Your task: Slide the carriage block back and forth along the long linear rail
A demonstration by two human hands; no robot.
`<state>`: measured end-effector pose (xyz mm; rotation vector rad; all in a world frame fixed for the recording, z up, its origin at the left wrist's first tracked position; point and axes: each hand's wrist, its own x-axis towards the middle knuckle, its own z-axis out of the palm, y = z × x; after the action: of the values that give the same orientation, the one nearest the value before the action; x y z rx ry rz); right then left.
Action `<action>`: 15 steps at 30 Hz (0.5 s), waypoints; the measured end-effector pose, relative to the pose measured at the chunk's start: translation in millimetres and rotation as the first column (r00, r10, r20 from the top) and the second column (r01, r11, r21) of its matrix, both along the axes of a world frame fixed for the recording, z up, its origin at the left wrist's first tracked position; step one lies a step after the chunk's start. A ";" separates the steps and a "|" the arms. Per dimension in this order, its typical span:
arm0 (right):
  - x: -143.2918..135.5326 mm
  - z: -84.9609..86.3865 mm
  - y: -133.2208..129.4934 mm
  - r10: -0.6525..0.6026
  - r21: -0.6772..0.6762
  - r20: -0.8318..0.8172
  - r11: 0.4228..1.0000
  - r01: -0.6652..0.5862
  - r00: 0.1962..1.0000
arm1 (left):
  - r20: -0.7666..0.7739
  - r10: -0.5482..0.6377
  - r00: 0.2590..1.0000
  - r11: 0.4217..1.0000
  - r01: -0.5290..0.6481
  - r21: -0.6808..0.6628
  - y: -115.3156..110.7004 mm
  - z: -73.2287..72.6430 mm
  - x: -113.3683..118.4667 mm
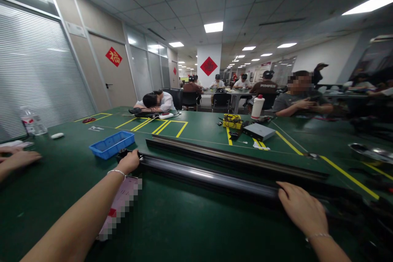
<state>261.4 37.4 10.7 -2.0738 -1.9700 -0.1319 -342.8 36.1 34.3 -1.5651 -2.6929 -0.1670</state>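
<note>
A long, glossy black tube [202, 174] lies slantwise across the green table in front of me. My left hand [130, 161] is closed round its left end, by a small dark fitting [123, 153]; some of the fingers are hidden behind it. Toward the other end, my right hand [302, 208] grips the tube from above, thumb on the near side, fingertips partly out of sight. Just beyond the tube and roughly parallel to it rests a dark grooved rail [227, 155]. Under my left forearm is a pinkish flat item [123, 200], partly blurred out.
A blue tray [112, 145] stands beyond my left hand. Farther back are a yellow holder with cables [232, 121], a grey box [259, 132] and a white bottle [258, 107]. Another person's hand [21, 159] rests at the left edge. Dark parts [362, 217] crowd the right.
</note>
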 end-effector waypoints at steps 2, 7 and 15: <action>-0.1 0.2 0.0 0.005 0.003 0.000 1.000 -0.005 1.000 | 0.011 -0.005 1.000 1.000 0.005 -0.011 0.0 2.5 1.1; -0.9 0.8 -0.5 0.002 0.002 -0.002 1.000 -0.002 1.000 | 0.030 -0.057 0.998 0.998 0.058 -0.025 -0.4 6.8 8.0; -0.9 -0.4 0.0 0.012 0.012 0.000 1.000 -0.012 1.000 | 0.068 -0.122 0.990 0.992 0.125 -0.029 0.2 9.0 14.3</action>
<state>260.5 37.5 10.3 -2.0544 -1.9768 -0.1407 -328.5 36.3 43.3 -1.7678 -2.6608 -0.1804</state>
